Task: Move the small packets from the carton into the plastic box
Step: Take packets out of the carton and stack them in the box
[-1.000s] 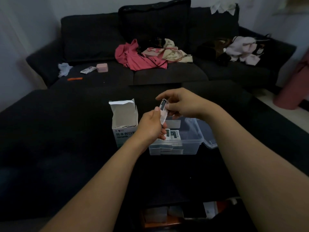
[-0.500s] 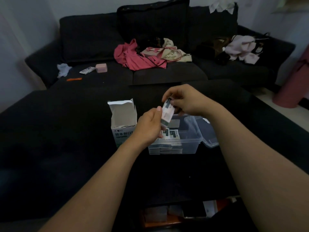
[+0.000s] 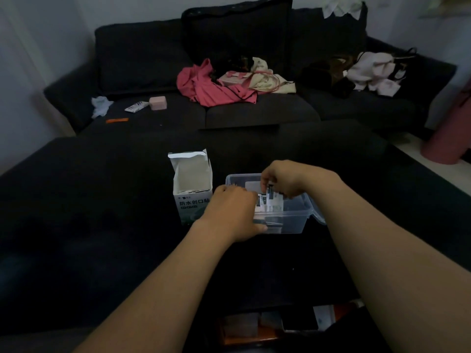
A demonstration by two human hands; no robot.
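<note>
Centre of frame: a clear plastic box (image 3: pixel 293 220) stands on a dark worktop (image 3: pixel 102 225), its lid hanging off the right side. Just beside it on the left stands a white carton (image 3: pixel 190 197), top flap open and upright, with packet edges visible inside near the front wall.

Right hand (image 3: pixel 285 179) — positioned over the box opening, fingers curled downward, grip pinching a small packet (image 3: pixel 270 193) held upright at the box's rim level. More small packets lie inside the box, below and to the right of the held one.

Left hand (image 3: pixel 233 212) — at the box's near left corner, back of the hand toward the camera, thumb lying along the front wall. Its fingers are hidden behind the hand; whether its grip holds anything cannot be told.

Upper half of frame: a dark sofa (image 3: pixel 142 54) carrying a pink garment (image 3: pixel 211 87), a cream bag (image 3: pixel 260 77) and pale clothing (image 3: pixel 372 72) at upper right. A small pink block (image 3: pixel 158 103) and an orange stick (image 3: pixel 117 120) lie at upper left.
</note>
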